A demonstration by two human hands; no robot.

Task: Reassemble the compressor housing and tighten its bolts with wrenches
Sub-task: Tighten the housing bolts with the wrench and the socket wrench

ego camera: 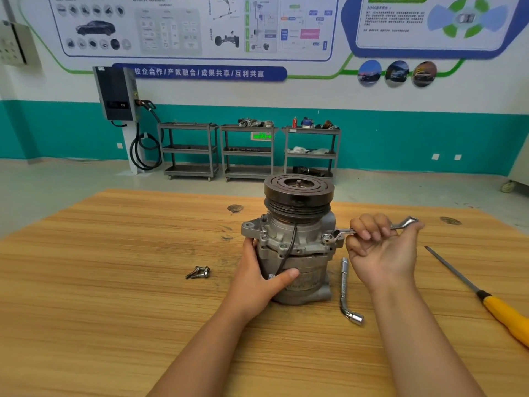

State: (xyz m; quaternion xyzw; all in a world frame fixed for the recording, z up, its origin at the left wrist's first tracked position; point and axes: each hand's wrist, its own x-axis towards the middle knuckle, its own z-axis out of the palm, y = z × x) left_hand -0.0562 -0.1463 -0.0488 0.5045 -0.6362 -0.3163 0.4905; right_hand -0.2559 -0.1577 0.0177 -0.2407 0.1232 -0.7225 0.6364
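Head view: left hand (263,277) clasps compressor (312,239), right hand (380,249) grips wrench (342,233), apparently on a bolt (328,239); tightening swing comes next.

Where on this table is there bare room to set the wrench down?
Widest bare wood is the left side of the table, beyond the loose bolts. A smaller patch lies between the socket wrench and the screwdriver. Crowded around the compressor: left hand, right hand, ring wrench.

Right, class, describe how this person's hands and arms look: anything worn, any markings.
The left hand and right hand are bare: no gloves, rings or watch show. Both forearms are uncovered down to the picture's bottom edge, with no sleeve in view. No markings or bandages are visible.
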